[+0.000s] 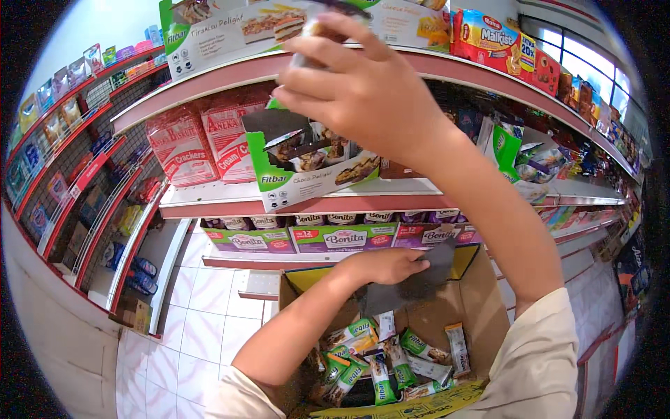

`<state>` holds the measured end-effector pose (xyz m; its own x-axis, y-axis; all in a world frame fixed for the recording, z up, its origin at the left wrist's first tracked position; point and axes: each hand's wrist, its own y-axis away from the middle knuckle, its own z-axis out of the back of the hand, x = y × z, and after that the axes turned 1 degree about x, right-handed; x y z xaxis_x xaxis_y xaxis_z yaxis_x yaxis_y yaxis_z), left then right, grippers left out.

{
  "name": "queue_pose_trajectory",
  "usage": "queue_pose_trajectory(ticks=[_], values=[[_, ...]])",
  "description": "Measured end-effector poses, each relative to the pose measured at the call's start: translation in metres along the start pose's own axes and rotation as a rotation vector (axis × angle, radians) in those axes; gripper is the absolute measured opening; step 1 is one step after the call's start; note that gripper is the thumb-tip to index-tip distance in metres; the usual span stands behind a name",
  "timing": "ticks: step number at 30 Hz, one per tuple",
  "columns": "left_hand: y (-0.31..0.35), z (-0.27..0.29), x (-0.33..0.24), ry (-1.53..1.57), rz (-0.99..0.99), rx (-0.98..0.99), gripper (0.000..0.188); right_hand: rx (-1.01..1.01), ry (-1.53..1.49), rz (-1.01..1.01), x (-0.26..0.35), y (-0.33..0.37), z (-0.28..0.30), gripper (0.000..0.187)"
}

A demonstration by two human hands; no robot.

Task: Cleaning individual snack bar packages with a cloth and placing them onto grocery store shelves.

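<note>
My right hand (349, 87) is raised in front of the top shelf, fingers closed on a small wrapped snack bar (310, 43), partly hidden by the fingers. Below it, an open green-and-white display box (317, 180) with several wrapped bars stands tilted on the middle shelf. My left hand (387, 267) grips a flat dark grey panel (398, 295) over an open cardboard box (481, 297); what the panel is, I cannot tell. Inside that box lie several loose green-and-white snack bars (382, 377).
White display boxes (216, 42) and a red biscuit pack (488, 42) line the top shelf. Red-and-white cracker packs (178, 146) stand left of the tilted box. Purple-and-green cartons (342, 237) fill the lower shelf. Another rack (77, 181) stands at left, above white floor tiles (199, 332).
</note>
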<state>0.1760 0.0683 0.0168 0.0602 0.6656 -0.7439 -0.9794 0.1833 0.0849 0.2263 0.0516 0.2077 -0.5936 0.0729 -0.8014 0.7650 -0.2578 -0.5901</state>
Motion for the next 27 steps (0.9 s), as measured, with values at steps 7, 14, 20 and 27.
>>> queue_pose_trajectory(ticks=[7, 14, 20, 27], values=[[0.004, 0.001, 0.005, 0.013, -0.014, 0.007, 0.047, 0.046, -0.487, 0.023, 0.01, -0.006, -0.018, 0.03], [0.002, -0.006, 0.03, -0.063, -0.311, -0.067, 0.048, 0.226, -0.508, -0.207, 0.016, 0.004, -0.011, 0.034], [-0.004, -0.009, 0.016, 0.004, -0.125, -0.047, 0.044, -0.034, -0.405, -0.292, 0.033, 0.01, -0.016, 0.029], [0.0, -0.005, 0.017, -0.073, -0.263, -0.088, 0.047, 0.225, -0.733, -0.298, 0.025, 0.016, -0.016, 0.032]])
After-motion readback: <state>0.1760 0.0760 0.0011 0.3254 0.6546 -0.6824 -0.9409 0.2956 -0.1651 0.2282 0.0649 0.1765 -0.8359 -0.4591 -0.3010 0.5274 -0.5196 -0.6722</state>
